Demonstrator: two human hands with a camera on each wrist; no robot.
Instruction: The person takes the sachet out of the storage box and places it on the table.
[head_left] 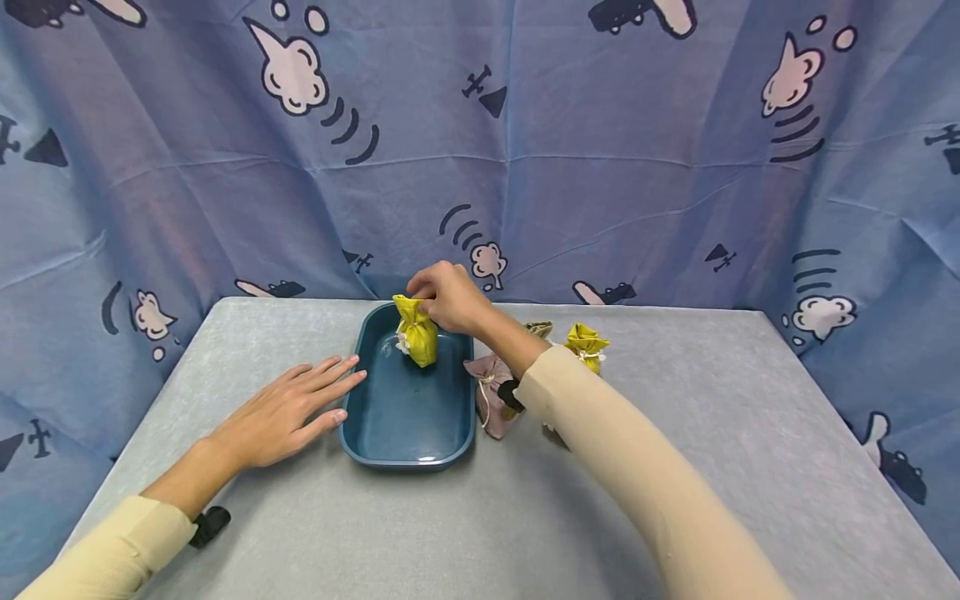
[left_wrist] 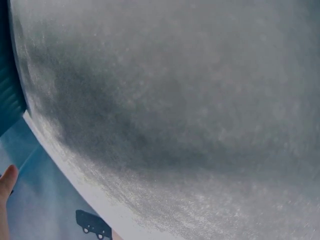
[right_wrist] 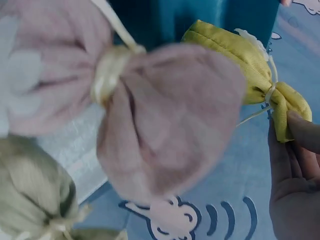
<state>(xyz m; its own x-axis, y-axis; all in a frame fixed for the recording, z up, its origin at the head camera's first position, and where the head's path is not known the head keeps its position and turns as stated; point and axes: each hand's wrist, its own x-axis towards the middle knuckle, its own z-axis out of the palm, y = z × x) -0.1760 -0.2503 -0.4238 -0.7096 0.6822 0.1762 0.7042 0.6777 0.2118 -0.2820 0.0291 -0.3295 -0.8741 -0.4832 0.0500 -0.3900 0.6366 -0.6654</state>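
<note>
A yellow drawstring pouch [head_left: 421, 337] hangs over the far part of a blue tray [head_left: 405, 425]. My right hand [head_left: 450, 297] pinches the pouch by its gathered top; the right wrist view shows thumb and fingers on the yellow cloth [right_wrist: 240, 55]. With fingers spread, my left hand [head_left: 292, 412] reaches to the tray's left rim, its fingertips at the edge. Beneath my right forearm lies a pink pouch [head_left: 491, 392], large and close in the right wrist view. Only a thumb or finger of the left hand [left_wrist: 7, 182] shows in the left wrist view.
Right of the tray, a second yellow pouch [head_left: 587, 343] and an olive-green pouch [head_left: 538, 329] are partly hidden by my right arm. The grey table [head_left: 675, 375] backs onto a patterned blue curtain [head_left: 570, 208].
</note>
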